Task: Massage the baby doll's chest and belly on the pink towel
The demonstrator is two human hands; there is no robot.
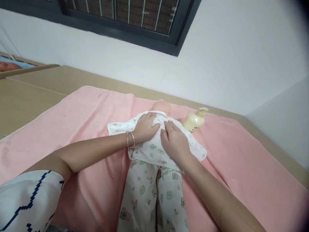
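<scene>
Two hands, left hand (145, 128) and right hand (177, 141), lie open, gripping nothing, on the shirt (151, 153) beneath them. Just beyond is a round head (161, 107); right, a bottle (194, 121); nearer, trousers (142, 190); around, pink cloth (91, 119).

The light is soft and rather dim, its source out of view. Beyond the right hand (175, 141), the pale yellow pump bottle (193, 120) carries small glare. Shadows are faint; the far right corners become dark, and details look slightly smeared.
</scene>
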